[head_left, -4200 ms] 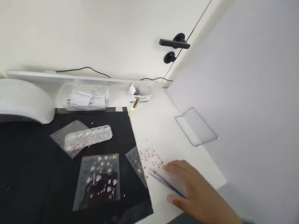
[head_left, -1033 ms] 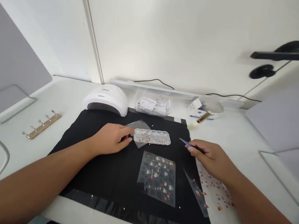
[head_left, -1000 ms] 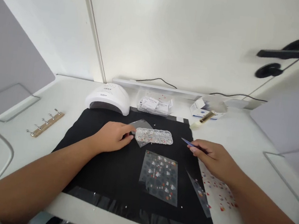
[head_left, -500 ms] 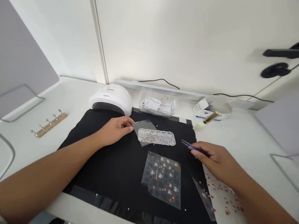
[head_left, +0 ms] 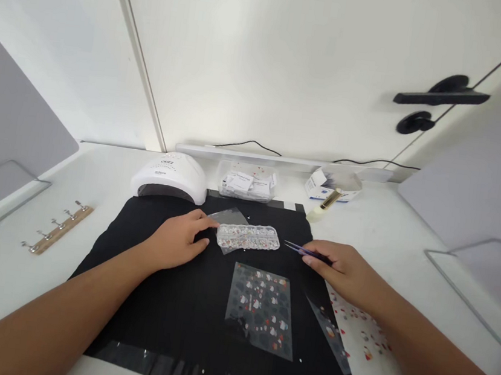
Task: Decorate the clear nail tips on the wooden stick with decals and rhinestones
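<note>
Lying crosswise: clear case point(head_left: 248, 236), left hand point(head_left: 175, 240) nearer, forefinger at its left end, thumb parted; right hand point(head_left: 343, 267) pinching tweezers point(head_left: 302, 250), tips just beyond its right end.

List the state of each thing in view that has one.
Bead case, filled, lid unclear
Tweezers, tips slightly apart
Right hand, closed on tweezers
Left hand, thumb and forefinger apart, at bead case's left end
Sticker sheet, lying flat
Lamp, no glow visible
Tub, holding packets, lid unclear
White box, flap up, open
Gold-topped bottle, can't tell if sealed
Door, shut
</note>
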Tool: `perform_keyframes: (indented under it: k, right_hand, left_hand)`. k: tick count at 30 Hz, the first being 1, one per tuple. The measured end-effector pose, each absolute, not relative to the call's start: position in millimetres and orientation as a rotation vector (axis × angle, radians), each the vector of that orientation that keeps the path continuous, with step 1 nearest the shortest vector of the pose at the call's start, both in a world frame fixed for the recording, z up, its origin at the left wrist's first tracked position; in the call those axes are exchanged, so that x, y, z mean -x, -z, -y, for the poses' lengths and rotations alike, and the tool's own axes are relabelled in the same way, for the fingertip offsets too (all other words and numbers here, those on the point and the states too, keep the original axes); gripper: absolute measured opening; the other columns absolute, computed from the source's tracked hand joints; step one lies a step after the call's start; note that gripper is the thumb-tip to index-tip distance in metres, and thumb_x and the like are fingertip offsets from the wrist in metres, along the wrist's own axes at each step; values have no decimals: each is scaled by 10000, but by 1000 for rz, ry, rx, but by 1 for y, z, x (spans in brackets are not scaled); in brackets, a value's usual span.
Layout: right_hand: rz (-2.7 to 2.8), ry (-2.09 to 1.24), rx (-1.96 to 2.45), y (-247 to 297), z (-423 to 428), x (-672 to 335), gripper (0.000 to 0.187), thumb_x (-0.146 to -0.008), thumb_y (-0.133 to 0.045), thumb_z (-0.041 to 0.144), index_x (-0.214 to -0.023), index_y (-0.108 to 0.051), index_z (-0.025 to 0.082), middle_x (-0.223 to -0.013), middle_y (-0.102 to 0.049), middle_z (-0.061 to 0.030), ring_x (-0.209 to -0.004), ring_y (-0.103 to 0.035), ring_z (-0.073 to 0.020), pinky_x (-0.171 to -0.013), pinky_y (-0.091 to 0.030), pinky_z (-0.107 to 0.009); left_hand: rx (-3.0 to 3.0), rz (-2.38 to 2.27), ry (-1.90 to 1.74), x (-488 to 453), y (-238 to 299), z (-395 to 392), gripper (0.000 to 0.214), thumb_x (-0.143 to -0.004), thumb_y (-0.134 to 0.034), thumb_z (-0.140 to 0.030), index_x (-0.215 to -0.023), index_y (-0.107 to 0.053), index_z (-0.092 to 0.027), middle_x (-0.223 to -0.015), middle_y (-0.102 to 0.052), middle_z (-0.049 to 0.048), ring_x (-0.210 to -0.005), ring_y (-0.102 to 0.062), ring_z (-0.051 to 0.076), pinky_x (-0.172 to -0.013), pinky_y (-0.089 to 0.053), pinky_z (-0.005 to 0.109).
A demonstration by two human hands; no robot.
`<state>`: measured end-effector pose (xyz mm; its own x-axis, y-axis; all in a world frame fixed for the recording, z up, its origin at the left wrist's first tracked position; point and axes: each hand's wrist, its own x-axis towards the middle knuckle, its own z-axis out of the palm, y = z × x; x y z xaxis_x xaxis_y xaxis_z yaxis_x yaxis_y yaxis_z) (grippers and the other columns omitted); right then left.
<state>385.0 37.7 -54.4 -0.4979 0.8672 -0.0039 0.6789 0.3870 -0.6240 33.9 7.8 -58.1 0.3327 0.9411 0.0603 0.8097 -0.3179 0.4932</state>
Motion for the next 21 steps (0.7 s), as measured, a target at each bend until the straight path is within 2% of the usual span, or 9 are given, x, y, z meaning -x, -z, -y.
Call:
perform_keyframes:
  k: [5,21]
  right_hand:
    - [2374,-877,1340,54,-39,-386,346,-941,-464,500,-927,-673,225,-910,-723,-48,-841,-658,-233,-764,-479,-347]
    - [2524,-935,1391,50,-35,-382,307,-957,-460,461,-946,-674,241,-983,-691,-42,-919,-644,-243,-826,-470,-379]
  left_hand:
    - [-2368,-1570,-350,-36,59,-6,474,-885,-495,-206,-1352,-549,-265,-1129,-608,70,-942,-642,242,-826,-509,388]
    - [-2502,-1485,-242,-36,56,-8,397,-930,-495,-218,-1317,-583,-237,-1116,-603,80,-1013,-618,243,-877,-529,402]
